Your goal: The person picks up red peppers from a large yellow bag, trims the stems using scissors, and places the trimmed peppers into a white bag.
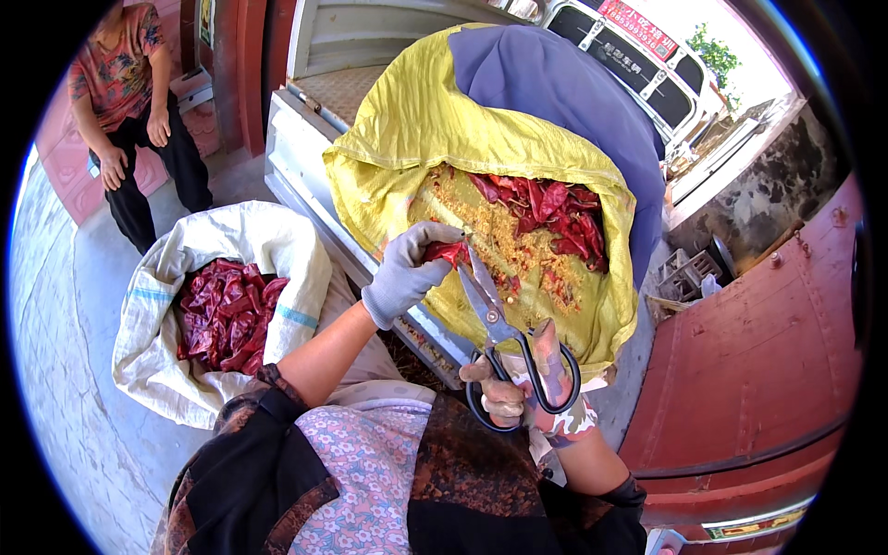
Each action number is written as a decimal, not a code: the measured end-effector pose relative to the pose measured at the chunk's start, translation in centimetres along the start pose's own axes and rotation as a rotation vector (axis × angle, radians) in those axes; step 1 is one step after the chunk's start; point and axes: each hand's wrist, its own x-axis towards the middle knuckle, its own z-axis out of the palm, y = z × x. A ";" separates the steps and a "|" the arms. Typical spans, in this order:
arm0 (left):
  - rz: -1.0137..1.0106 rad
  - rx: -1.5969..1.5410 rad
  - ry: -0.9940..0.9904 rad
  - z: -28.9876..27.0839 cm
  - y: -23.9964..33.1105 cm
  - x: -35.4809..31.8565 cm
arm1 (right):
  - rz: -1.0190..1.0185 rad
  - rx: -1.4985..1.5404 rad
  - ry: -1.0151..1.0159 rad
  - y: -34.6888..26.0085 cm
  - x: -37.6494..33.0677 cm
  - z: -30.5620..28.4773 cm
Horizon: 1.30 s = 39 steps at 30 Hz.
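My left hand point(408, 274), in a grey work glove, is closed on a dried red chili pepper point(448, 252) by its body. Just beside it, the blades of a pair of black-handled scissors point(488, 310) reach up to the pepper's end. My right hand point(524, 381), in a patterned glove, is wrapped round the scissors' handles. Both hands are over the near edge of a yellow woven sack point(398, 120). Inside that sack lie loose yellow seeds point(518, 250) and a heap of red dried peppers point(555, 211) toward its right side.
To my left a white woven sack point(305, 250) holds many dark red peppers point(227, 314). The yellow sack rests on a truck bed with a metal side point(301, 176); a blue-grey cloth point(555, 83) lies behind. A person point(129, 102) is at the far left. A red metal door point(749, 351) stands right.
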 end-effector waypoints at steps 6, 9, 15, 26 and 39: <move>0.010 -0.143 0.014 0.2 0.1 0.0 | -0.019 -0.029 0.052 -0.3 -0.1 1.1; 0.027 -0.241 -0.003 0.3 -0.4 0.1 | -0.028 -0.025 0.022 -0.4 -0.2 1.6; 0.062 -0.239 -0.016 0.6 -0.6 0.2 | 0.016 0.005 0.014 -0.4 -0.3 0.7; 0.064 -0.421 0.084 -0.4 -1.4 0.8 | -0.007 -0.131 0.110 -0.3 -1.1 1.6; 0.122 -0.258 -0.054 0.0 -0.7 0.6 | 0.028 -0.069 -0.069 -0.9 -0.8 -0.3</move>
